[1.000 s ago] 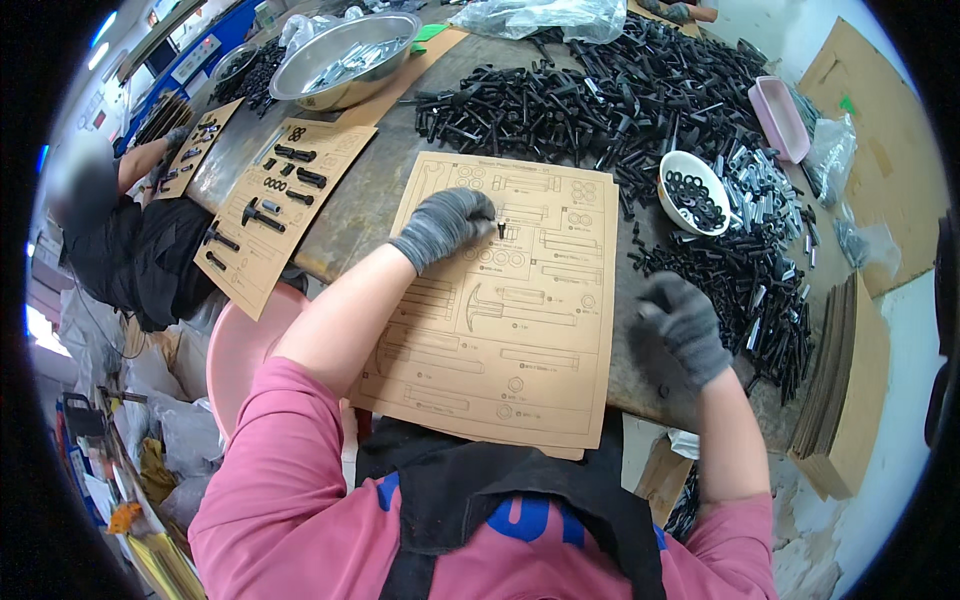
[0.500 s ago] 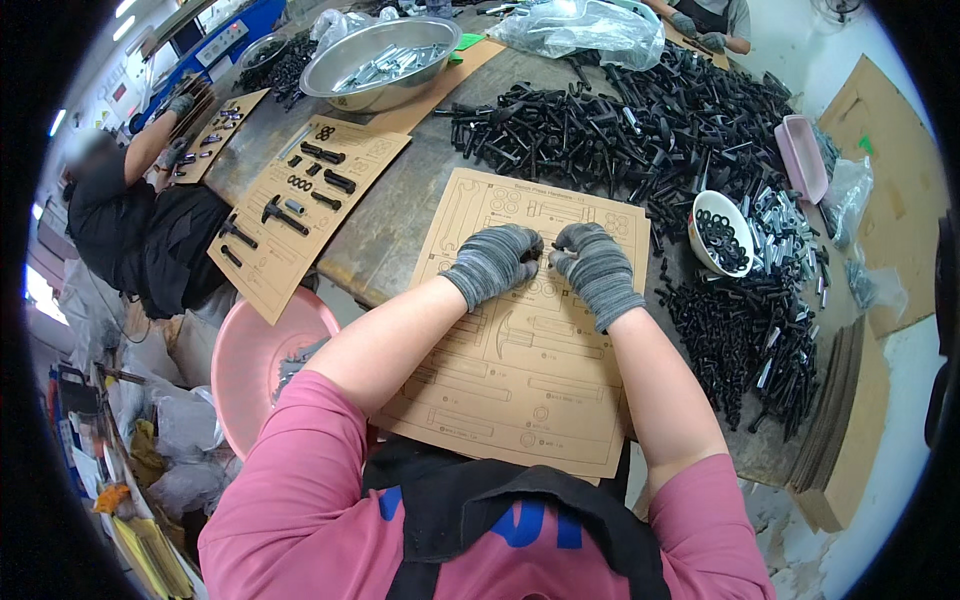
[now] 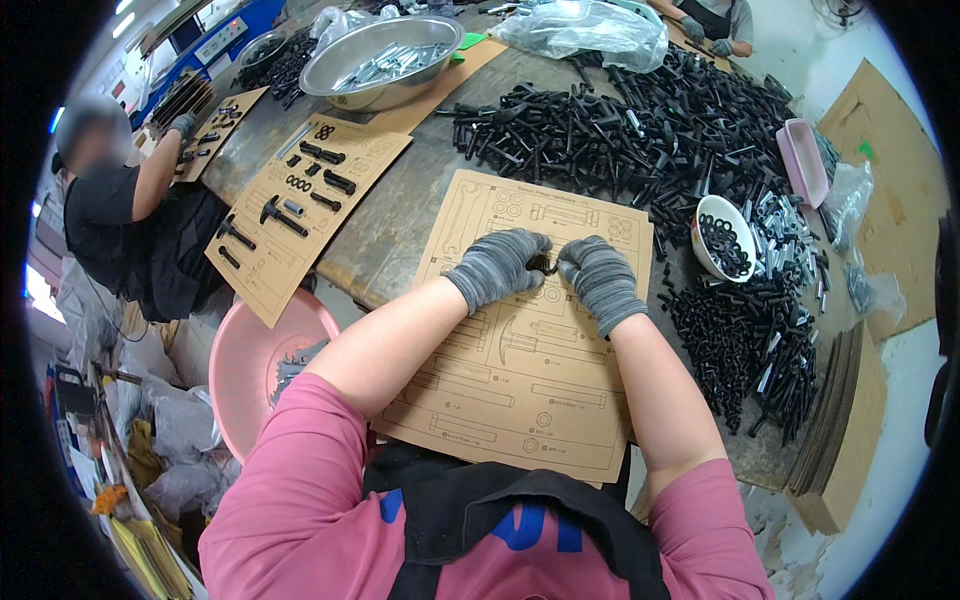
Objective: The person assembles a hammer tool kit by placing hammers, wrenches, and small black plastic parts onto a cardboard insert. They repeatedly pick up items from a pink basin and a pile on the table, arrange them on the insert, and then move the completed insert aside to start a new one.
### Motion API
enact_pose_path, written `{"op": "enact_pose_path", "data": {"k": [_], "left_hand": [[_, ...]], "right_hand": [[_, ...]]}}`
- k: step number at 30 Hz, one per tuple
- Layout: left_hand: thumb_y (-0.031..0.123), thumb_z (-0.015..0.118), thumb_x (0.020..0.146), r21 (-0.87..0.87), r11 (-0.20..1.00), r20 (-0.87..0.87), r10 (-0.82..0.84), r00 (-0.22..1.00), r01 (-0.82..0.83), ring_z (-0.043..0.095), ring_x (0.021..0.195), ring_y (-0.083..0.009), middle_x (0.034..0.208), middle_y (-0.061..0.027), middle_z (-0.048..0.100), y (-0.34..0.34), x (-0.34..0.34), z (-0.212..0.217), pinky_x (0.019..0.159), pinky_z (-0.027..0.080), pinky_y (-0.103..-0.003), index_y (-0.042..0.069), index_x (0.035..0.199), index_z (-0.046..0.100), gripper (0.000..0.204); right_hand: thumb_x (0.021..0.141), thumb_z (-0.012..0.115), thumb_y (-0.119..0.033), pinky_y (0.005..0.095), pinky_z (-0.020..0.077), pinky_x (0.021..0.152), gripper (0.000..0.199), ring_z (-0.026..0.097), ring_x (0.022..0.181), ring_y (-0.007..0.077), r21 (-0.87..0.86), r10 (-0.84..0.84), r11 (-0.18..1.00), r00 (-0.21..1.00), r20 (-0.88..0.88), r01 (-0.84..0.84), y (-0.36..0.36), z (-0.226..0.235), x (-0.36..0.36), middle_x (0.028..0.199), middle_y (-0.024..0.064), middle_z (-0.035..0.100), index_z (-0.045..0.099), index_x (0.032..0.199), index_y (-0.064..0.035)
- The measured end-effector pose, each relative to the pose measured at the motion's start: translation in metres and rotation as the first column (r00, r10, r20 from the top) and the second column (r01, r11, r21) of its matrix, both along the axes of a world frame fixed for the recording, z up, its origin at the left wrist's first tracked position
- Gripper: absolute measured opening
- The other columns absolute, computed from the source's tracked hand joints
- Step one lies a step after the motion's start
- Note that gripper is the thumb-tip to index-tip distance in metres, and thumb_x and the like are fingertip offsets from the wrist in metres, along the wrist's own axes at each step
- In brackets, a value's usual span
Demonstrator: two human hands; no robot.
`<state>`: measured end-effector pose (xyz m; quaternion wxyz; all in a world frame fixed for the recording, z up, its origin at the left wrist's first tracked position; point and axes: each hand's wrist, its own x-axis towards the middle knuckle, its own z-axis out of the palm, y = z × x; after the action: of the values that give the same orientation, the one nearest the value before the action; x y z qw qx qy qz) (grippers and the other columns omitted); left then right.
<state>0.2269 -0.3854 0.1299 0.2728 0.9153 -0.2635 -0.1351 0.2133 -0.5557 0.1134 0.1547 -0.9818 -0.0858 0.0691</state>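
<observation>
A brown cardboard sheet [image 3: 475,350] printed with line drawings of tools and fasteners lies in front of me, its near edge by my apron. Over its upper half, my left hand [image 3: 503,268], in a grey knit glove, closes its thumb and fingers on a small black part [image 3: 544,264]. My right hand [image 3: 603,283], gloved alike, is beside it with curled fingers close to that part. What the right fingertips pinch, if anything, is hidden. The part's exact kind is too small to tell.
Black bolts and fittings [image 3: 600,125] heap beyond the sheet. At right stand a white bowl [image 3: 700,250] of black rings, a pink tray [image 3: 803,160] and stacked cardboard [image 3: 840,430]. Leftward are a loaded sheet [image 3: 265,260], a metal basin [image 3: 320,85], a pink tub [image 3: 228,370] and a co-worker [image 3: 125,215].
My hands have moved slightly apart, and the small black part shows more clearly between them. The co-worker at left has raised their head and shifted their arm.
</observation>
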Motion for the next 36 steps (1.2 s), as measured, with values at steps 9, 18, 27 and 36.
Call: {"op": "enact_pose_path", "data": {"k": [9, 18, 27, 36], "left_hand": [[0.019, 0.064, 0.073, 0.051, 0.999, -0.009, 0.004, 1.000, -0.004, 0.060, 0.086, -0.0253, 0.090, -0.0111, 0.063, -0.006, 0.002, -0.003, 0.077, 0.046, -0.032, 0.006, 0.100, 0.059, 0.029], [0.017, 0.066, 0.072, 0.083, 0.996, -0.076, 0.049, 0.996, -0.042, 0.060, 0.087, -0.0230, 0.093, -0.0105, 0.063, -0.009, -0.001, 0.007, 0.078, 0.046, -0.031, 0.006, 0.104, 0.058, 0.034], [0.022, 0.067, 0.073, -0.208, 0.960, -0.078, 0.176, 0.981, -0.188, 0.056, 0.078, -0.0182, 0.085, -0.0089, 0.058, -0.011, -0.005, 0.002, 0.074, 0.046, -0.028, 0.004, 0.106, 0.055, 0.039], [0.017, 0.059, 0.078, -0.275, 0.905, 0.213, -0.273, 0.938, 0.326, 0.057, 0.083, -0.0231, 0.089, -0.0107, 0.056, -0.122, -0.050, 0.009, 0.074, 0.047, -0.033, 0.005, 0.105, 0.055, 0.029]], "right_hand": [[0.081, 0.052, -0.025, 0.0395, 0.0470, 0.074, 0.019, 0.057, 0.086, 0.0297, -0.023, 0.039, 0.999, 0.995, 0.090, -0.037, 0.005, -0.004, 0.001, 0.092, 0.0127, 0.057, 0.062, 0.090, -0.0122], [0.079, 0.055, -0.024, 0.0380, 0.0466, 0.075, 0.020, 0.057, 0.085, 0.0286, 0.185, -0.050, 0.983, 0.972, 0.230, 0.007, -0.002, -0.007, -0.016, 0.095, 0.0119, 0.057, 0.060, 0.092, -0.0102], [0.076, 0.060, -0.017, 0.0327, 0.0476, 0.071, 0.017, 0.058, 0.079, 0.0256, 0.357, -0.164, 0.934, 0.923, 0.348, 0.032, -0.111, 0.022, -0.141, 0.088, 0.0094, 0.059, 0.060, 0.092, -0.0097], [0.074, 0.060, -0.024, 0.0386, 0.0457, 0.077, 0.035, 0.055, 0.091, 0.0295, -0.035, -0.426, 0.882, 0.826, 0.368, 0.470, -0.204, 0.006, -0.190, 0.102, 0.0124, 0.053, 0.053, 0.106, -0.0113]]}}
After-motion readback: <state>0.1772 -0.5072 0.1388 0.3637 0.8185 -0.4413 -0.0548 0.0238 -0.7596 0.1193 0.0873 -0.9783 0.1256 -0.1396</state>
